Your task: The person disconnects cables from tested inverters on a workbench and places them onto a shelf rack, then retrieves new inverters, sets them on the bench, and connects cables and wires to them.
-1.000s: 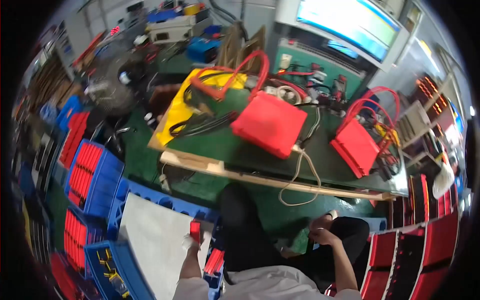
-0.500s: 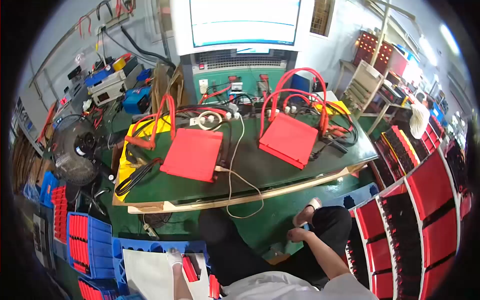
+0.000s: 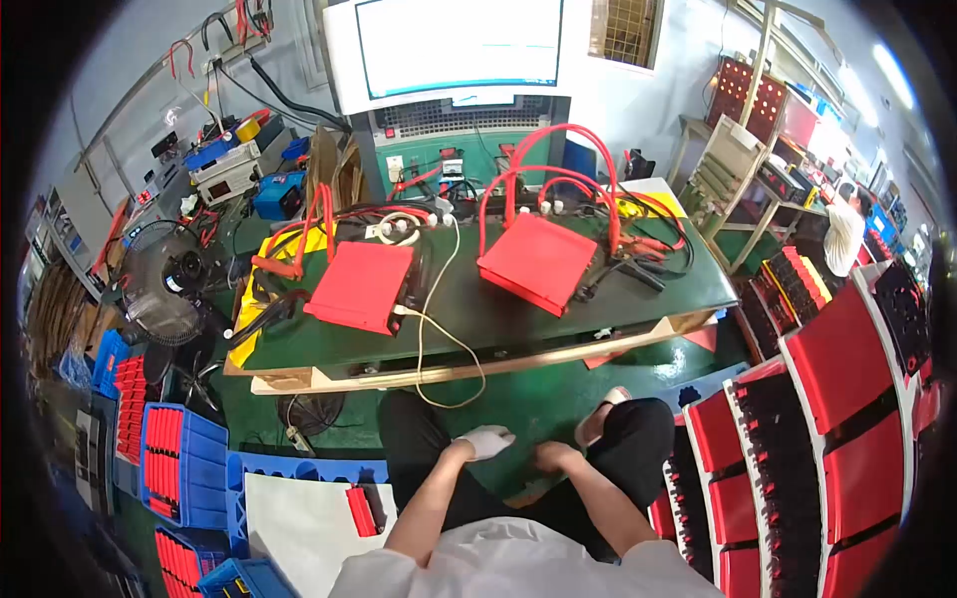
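My left hand, in a white glove, is held over my lap near my left knee, fingers together and pointing right; nothing shows in it. Bare and loosely curled, my right hand hangs between my knees, its fingertips hard to make out. A small red part lies on the white sheet at my left. On the green bench in front stand a red box with a pale cable plugged in and a second red box with thick red cables behind it.
The wooden edge of the bench runs before my knees. Blue bins with red parts stand left, beside a fan. Racks of red panels rise at the right. A screen is above the bench; a person is far right.
My left hand has moved from the red part on the white sheet to over my lap, leaving the part lying there. My head view has turned from the left toward the bench.
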`<state>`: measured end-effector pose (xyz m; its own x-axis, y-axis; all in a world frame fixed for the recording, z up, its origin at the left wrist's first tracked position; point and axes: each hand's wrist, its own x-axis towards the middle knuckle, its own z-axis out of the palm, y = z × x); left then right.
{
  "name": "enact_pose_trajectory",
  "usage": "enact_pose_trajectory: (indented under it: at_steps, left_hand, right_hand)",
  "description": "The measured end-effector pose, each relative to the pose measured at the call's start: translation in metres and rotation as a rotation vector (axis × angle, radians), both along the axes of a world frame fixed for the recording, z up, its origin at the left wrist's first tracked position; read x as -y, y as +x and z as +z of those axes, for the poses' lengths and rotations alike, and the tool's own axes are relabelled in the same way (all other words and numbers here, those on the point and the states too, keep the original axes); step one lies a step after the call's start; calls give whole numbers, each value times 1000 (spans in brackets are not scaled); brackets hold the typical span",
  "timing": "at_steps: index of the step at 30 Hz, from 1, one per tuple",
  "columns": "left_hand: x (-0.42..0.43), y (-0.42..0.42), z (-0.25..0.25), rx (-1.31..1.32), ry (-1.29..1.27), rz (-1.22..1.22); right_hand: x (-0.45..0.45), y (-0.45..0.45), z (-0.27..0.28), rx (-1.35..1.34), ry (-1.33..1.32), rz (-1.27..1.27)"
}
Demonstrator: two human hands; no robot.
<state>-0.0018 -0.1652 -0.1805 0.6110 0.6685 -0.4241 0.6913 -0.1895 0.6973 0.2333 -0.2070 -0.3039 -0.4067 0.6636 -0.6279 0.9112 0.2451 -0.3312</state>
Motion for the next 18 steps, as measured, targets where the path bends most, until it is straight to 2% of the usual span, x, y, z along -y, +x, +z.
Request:
enact_pose_trajectory:
  at_steps: [2,5,8,10,13,14,15,18]
  left_hand:
    - [-1,36,-49,-110,15,-69]
    - [26,53,-110,-14,-86,152]
    - [53,27,-189,-343,-8,-280]
    - [67,1,-242,-445,-1,-629]
    - [70,9,-162,-416,-285,-322]
    - [71,9,-182,-298,-185,-249]
    - [67,13,-186,-279,-202,-183]
    - [57,10,-171,-225,-187,26]
  right_hand:
    - [-1,-6,2,3,0,27]
    - [5,-11,15,29,-34,25]
    - [12,-17,27,-8,-37,-12]
    - [13,-13,29,-17,-5,15]
    - [8,-17,7,54,-129,139]
    - [7,-19,4,33,-125,183]
    - [8,-20,-1,15,-120,228]
    - [11,-27,-14,-3,-116,293]
